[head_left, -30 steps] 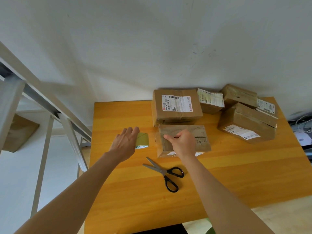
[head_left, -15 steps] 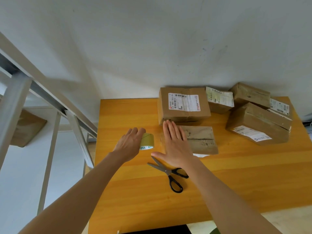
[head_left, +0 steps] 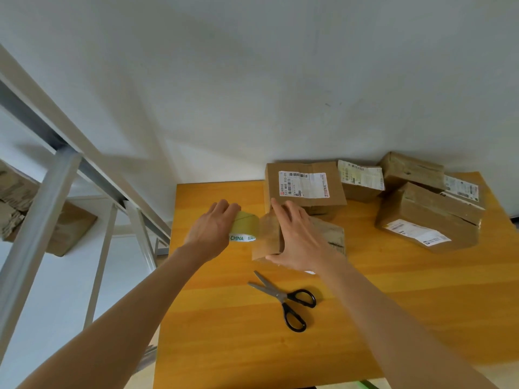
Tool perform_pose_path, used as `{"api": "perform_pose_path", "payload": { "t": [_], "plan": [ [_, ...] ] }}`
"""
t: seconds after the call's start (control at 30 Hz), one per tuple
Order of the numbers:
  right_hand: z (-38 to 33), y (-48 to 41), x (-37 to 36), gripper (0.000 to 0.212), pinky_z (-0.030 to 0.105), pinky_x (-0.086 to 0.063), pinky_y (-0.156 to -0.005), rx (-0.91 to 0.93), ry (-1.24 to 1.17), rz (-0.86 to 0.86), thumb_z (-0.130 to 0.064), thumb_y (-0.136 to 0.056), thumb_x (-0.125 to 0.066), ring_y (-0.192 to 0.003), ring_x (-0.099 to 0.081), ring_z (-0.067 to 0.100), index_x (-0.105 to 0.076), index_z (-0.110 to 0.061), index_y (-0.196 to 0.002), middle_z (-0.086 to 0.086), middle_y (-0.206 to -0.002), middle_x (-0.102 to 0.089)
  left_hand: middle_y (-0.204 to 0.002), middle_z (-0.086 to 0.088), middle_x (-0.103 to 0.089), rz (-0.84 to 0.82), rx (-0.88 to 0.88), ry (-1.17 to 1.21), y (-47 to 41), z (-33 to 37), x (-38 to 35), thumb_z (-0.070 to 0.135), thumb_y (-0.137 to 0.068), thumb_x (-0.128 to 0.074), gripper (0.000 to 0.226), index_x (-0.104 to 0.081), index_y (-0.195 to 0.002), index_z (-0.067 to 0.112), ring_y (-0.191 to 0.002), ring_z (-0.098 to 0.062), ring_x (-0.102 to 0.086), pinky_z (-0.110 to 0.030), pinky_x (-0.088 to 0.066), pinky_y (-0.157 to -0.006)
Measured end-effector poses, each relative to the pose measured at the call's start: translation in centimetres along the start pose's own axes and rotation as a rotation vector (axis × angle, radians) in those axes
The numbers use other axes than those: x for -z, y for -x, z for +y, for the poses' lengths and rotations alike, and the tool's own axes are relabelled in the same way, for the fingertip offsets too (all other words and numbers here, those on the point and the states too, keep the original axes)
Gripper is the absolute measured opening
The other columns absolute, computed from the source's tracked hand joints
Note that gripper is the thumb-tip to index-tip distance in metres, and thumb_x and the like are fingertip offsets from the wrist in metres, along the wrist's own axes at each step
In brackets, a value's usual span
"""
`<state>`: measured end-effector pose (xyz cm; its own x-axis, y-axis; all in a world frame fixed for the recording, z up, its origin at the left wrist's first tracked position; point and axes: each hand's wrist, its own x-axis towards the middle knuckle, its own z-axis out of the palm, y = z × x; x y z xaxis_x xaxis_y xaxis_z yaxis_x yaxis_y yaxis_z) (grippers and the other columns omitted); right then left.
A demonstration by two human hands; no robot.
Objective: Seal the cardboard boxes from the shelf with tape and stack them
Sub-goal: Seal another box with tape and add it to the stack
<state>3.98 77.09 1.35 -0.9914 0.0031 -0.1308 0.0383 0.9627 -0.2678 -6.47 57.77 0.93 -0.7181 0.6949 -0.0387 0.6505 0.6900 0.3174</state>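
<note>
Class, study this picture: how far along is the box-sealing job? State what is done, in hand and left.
Done: boxes sit on the table; whether sealed, unclear. In hand: left hand grips the tape roll, a strip stretched to the small box under the flat right hand. Left: cutting with the scissors, stacking.

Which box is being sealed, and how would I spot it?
Find the orange wooden table against the white wall. Just beyond the black-handled scissors lies a small cardboard box, pressed by the right hand. Unlike the labelled boxes behind, it sits right beside the tape roll gripped by the left hand.
</note>
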Motion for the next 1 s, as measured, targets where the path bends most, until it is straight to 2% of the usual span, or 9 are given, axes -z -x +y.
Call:
{"api": "perform_pose_path", "payload": {
  "t": [0.07,0.17,0.3,0.37,0.5,0.57,0.7,0.83,1.0],
  "plan": [
    [0.0,0.2,0.7,0.121,0.043,-0.034,-0.111,0.004,-0.07,0.068,-0.059,-0.067,-0.078,-0.133,-0.029,0.029,-0.002,-0.018,-0.152,0.011,-0.147,-0.021,-0.12,-0.012,-0.049,0.068,0.002,0.046,-0.2,0.5,0.8,0.0,-0.084,-0.057,0.043,-0.048,-0.126,0.01,-0.106,-0.03,-0.049,-0.041,-0.049,-0.068],
    [0.5,1.0,1.5,0.118,0.042,-0.038,-0.109,-0.022,-0.141,0.13,-0.059,-0.068,-0.076,-0.132,-0.03,0.026,-0.004,-0.018,-0.152,0.008,-0.144,-0.021,-0.113,-0.012,-0.054,0.141,0.091,0.142,-0.4,1.8,1.0,-0.002,-0.085,-0.054,0.044,-0.046,-0.127,0.011,-0.088,-0.032,-0.056,-0.035,-0.041,-0.058],
    [1.6,2.0,2.9,0.116,0.04,-0.044,-0.104,-0.077,-0.137,0.071,-0.06,-0.069,-0.076,-0.133,-0.03,0.026,-0.007,-0.017,-0.152,0.004,-0.145,-0.016,-0.089,-0.008,-0.061,0.168,0.221,0.328,-0.5,3.6,0.0,0.0,-0.09,-0.048,0.04,-0.042,-0.128,0.013,-0.066,-0.023,-0.055,-0.029,-0.038,-0.048],
    [2.0,2.3,3.7,0.111,0.044,-0.038,-0.109,-0.088,-0.088,0.031,-0.059,-0.07,-0.075,-0.137,-0.025,0.028,-0.013,-0.014,-0.15,0.006,-0.149,-0.013,-0.08,-0.003,-0.059,0.17,0.229,0.413,-0.7,4.7,-0.5,-0.001,-0.091,-0.046,0.038,-0.043,-0.126,0.015,-0.06,-0.018,-0.055,-0.028,-0.037,-0.041],
    [2.3,2.2,4.5,0.111,0.047,-0.012,-0.121,-0.044,0.164,-0.026,-0.065,-0.072,-0.069,-0.147,-0.008,0.031,-0.015,-0.006,-0.149,0.013,-0.158,-0.005,-0.081,-0.001,-0.058,0.158,0.188,0.482,-1.0,6.5,-1.1,-0.007,-0.085,-0.047,0.048,-0.043,-0.121,0.025,-0.066,-0.022,-0.058,-0.038,-0.047,-0.048],
    [2.4,2.3,4.3,0.12,0.045,-0.017,-0.119,-0.072,0.217,-0.065,-0.066,-0.071,-0.07,-0.146,-0.014,0.031,-0.007,-0.005,-0.152,0.014,-0.159,-0.01,-0.092,-0.005,-0.059,0.15,0.17,0.488,-1.1,7.0,-1.5,-0.011,-0.082,-0.046,0.055,-0.046,-0.123,0.025,-0.074,-0.026,-0.059,-0.043,-0.052,-0.056],
    [2.7,2.9,3.9,0.117,0.041,-0.036,-0.108,-0.104,0.214,-0.034,-0.069,-0.072,-0.067,-0.129,-0.036,0.031,-0.013,-0.001,-0.151,0.016,-0.145,-0.03,-0.105,-0.005,-0.055,0.134,0.17,0.526,-1.0,7.8,-2.4,-0.014,-0.081,-0.046,0.06,-0.048,-0.126,0.025,-0.082,-0.03,-0.058,-0.047,-0.055,-0.061],
    [2.9,3.2,4.2,0.118,0.041,-0.04,-0.106,-0.091,0.089,-0.024,-0.064,-0.07,-0.073,-0.129,-0.035,0.031,-0.014,-0.003,-0.151,0.014,-0.146,-0.026,-0.102,0.0,-0.054,0.192,0.228,0.559,-1.3,8.0,-2.2,-0.014,-0.079,-0.047,0.062,-0.047,-0.13,0.022,-0.081,-0.03,-0.062,-0.046,-0.054,-0.061],
    [2.4,2.1,5.1,0.118,0.036,-0.038,-0.106,-0.068,-0.131,-0.006,-0.046,-0.069,-0.083,-0.131,-0.029,0.026,-0.008,-0.01,-0.153,0.006,-0.146,-0.017,-0.086,0.001,-0.061,0.341,0.363,0.638,-2.3,7.3,-0.3,-0.005,-0.087,-0.047,0.042,-0.054,-0.123,0.015,-0.076,-0.025,-0.063,-0.045,-0.054,-0.061]
  ]
}}
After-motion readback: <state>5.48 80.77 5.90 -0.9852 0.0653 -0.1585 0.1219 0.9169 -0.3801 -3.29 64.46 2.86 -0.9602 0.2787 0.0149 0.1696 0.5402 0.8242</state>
